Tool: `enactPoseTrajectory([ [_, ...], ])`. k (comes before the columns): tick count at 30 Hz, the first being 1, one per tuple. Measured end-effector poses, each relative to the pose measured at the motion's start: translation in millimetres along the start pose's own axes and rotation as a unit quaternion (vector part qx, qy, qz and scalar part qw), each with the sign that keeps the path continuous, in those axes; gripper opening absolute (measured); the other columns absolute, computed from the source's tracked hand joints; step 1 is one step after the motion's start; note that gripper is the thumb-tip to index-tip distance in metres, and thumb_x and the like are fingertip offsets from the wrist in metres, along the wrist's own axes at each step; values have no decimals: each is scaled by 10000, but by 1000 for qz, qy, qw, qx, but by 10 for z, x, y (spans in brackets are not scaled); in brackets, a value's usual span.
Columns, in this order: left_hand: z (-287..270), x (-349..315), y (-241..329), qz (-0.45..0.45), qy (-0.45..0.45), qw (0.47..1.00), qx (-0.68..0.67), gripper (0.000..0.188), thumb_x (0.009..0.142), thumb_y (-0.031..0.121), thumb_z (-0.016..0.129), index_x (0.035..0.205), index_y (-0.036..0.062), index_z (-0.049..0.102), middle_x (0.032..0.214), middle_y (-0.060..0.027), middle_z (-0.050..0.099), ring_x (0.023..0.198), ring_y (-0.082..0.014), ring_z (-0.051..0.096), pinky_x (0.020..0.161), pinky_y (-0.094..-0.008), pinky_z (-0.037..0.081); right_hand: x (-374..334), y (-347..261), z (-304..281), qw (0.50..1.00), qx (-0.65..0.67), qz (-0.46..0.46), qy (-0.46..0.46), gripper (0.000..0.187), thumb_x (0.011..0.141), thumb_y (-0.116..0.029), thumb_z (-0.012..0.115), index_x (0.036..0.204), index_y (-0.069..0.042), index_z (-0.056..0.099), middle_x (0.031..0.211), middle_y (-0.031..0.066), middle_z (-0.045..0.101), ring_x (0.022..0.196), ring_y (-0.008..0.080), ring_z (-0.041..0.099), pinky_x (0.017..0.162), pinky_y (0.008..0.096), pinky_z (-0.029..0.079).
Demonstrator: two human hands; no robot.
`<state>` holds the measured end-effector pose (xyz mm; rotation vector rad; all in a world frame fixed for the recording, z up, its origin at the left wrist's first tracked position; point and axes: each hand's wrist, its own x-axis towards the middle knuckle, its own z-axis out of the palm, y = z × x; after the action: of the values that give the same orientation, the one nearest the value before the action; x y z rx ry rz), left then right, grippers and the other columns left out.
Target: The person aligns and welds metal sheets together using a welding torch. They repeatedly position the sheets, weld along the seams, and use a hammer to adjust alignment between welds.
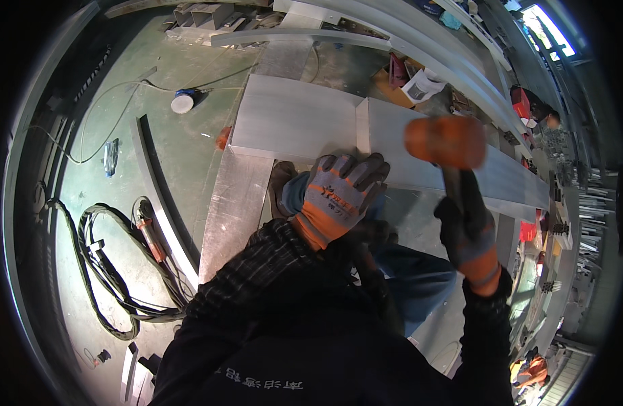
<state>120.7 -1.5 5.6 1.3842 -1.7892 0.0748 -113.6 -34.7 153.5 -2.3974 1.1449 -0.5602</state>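
A wide silvery metal beam lies crosswise in front of me, and a second wide metal length meets it at a seam. My left hand, in a grey and orange work glove, is closed over the near edge beside this seam; its fingertips are partly hidden. In my right hand, also gloved, is the dark handle of a mallet. The mallet's orange head is blurred by motion and appears over the right-hand length, right of the seam.
A flat metal bar runs under the beam's left end. On the floor at left lie a coiled black cable, an orange-bodied power tool, a long angle profile and a clear bottle. Long profiles stretch across the far right.
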Motion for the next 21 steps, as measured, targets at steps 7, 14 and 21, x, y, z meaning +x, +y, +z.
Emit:
enactPoseTrajectory([
  [7, -33, -26, -42, 18, -51, 998, 10, 366, 813, 314, 707, 1160, 206, 748, 1393, -12, 613, 1059, -234, 586, 918, -439, 483, 655, -56, 303, 996, -55, -58, -34, 517, 1017, -64, 594, 1519, -30, 476, 1134, 287, 692, 965, 483, 688, 825, 433, 560],
  [14, -13, -70, -64, 26, -64, 997, 19, 371, 815, 285, 681, 1174, 213, 736, 1428, -13, 594, 1130, -228, 583, 949, -443, 475, 768, -237, 286, 997, 25, 51, 55, 501, 1044, -83, 563, 1538, -76, 476, 1107, 257, 730, 889, 379, 739, 758, 398, 576],
  [21, -88, -15, -65, 3, -89, 996, 11, 326, 838, 245, 667, 1152, 202, 744, 1383, 6, 626, 1166, -202, 599, 947, -425, 473, 871, -33, 361, 997, -56, -46, 36, 514, 1046, -129, 568, 1547, -96, 460, 1120, 285, 715, 983, 514, 677, 797, 455, 568],
])
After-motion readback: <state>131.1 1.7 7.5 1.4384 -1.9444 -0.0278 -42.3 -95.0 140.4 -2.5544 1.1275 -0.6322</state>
